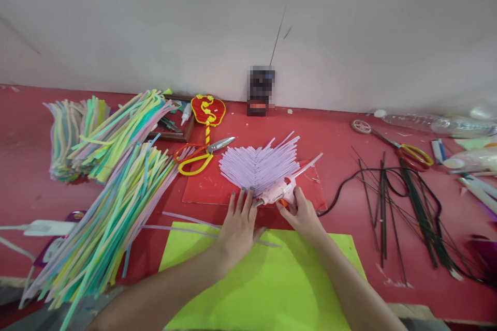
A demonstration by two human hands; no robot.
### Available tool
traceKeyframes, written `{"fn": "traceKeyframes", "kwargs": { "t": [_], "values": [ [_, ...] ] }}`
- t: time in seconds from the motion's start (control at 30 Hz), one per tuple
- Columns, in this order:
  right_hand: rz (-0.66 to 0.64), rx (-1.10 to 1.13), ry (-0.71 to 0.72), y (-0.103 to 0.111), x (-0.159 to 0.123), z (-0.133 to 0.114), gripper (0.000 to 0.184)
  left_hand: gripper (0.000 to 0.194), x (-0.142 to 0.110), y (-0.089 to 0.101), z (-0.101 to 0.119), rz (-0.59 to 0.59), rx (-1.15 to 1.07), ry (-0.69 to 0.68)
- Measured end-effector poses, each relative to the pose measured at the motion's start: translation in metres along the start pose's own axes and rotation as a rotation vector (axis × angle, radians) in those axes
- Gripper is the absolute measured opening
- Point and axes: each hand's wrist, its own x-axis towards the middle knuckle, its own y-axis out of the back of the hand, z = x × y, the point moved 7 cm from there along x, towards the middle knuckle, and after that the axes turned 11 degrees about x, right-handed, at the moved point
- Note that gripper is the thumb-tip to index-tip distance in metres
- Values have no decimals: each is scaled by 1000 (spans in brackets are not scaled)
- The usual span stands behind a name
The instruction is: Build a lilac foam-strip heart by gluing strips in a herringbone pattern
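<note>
A leaf-like fan of lilac pipe cleaners lies on a red board. My left hand rests with its fingers stretched out flat, the tips touching the fan's lower edge. Closed around the handle of a pink glue gun is my right hand; a clear glue stick pokes out of the gun's back. The gun's nozzle points left, close to my left fingertips. Two loose lilac pipe cleaners run under or beside my left hand, over a yellow-green sheet.
Bundles of coloured pipe cleaners fill the left side. Scissors lie near a red and yellow ornament. At right are more scissors, dark wire stems, a black cord and plastic bottles. A phone-like object leans on the wall.
</note>
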Motion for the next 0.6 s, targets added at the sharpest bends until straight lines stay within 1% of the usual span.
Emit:
{"fn": "traceKeyframes", "kwargs": {
  "t": [0.07,0.13,0.27,0.33,0.4,0.47,0.53,0.6],
  "values": [
    [24,15,-12,2,-1,1,35,60,0,-1,0,-7,5,1],
    [89,35,-32,10,-3,4,38,60,0,-3,1,-16,11,5],
    [325,17,-102,38,-6,13,42,62,1,-6,1,-34,37,9],
    [392,-26,-143,52,-6,19,44,62,1,-6,1,-41,42,-5],
    [393,-73,-185,61,-4,26,44,61,0,-6,2,-45,44,-14],
    [367,-118,-212,65,-1,32,42,60,-1,-6,1,-46,44,-15],
    [344,-156,-210,66,1,36,42,60,-1,-7,1,-48,44,-13],
    [306,-186,-180,60,2,37,41,61,-2,-8,2,-52,42,-11]
  ]
}}
